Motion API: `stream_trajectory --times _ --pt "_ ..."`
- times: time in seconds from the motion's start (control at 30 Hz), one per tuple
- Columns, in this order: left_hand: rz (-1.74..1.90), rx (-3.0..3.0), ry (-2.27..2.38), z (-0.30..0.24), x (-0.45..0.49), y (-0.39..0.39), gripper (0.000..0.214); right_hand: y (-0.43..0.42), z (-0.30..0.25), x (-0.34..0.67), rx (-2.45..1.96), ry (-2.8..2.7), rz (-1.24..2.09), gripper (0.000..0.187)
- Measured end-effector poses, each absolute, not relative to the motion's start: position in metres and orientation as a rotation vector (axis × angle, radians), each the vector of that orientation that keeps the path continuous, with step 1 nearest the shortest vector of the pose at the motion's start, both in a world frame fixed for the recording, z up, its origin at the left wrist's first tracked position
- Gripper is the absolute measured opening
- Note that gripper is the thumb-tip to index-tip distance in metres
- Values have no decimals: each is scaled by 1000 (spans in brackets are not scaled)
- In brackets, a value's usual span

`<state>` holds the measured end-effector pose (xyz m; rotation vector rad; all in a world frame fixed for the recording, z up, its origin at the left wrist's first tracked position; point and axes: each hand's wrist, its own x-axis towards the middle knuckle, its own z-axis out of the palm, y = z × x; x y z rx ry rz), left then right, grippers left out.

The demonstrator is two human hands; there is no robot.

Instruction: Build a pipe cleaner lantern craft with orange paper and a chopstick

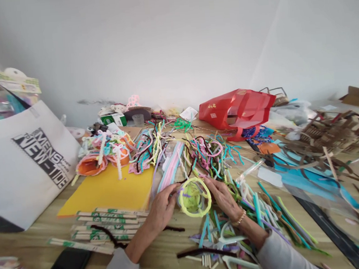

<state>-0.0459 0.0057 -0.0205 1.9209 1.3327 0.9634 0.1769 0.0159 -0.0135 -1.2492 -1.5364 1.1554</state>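
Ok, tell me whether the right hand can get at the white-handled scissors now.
Probably yes: the scissors lie nearer the person than the right hand, their handles largely uncovered. A dark brown pipe cleaner seems to cross them, and the hand is busy at the yellow-green piece.

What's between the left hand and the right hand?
A round yellow-green fuzzy piece sits between the left hand and the right hand, its ringed side toward the camera. Shows in the head view.
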Motion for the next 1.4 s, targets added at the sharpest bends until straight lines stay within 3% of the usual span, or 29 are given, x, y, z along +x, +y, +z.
stream_trajectory --times 0.43,0.6,0.73,0.87,1.07,1.23,1.4 --pt "993 2010 1482 15 -77 14 29 15 -10 179 -1252 -1540 1103 50" --pt "645 2136 1420 41 -71 -9 29 15 -11 180 -1254 -1491 1112 50" --pt "211 2183 1053 58 -55 -50 18 16 -13 181 -1249 -1487 1123 50" --pt "53 2389 927 38 -47 -94 12 18 -16 182 -1240 -1480 1130 51" --pt "55 2438 928 -3 -59 -121 29 20 -18 182 -1235 -1490 1129 52" --pt "19 2350 867 0 -54 -117 11 19 -16 182 -1211 -1502 1120 52" --pt "-85 2264 997 13 -47 -109 9 20 -19 183 -1193 -1508 1108 49"
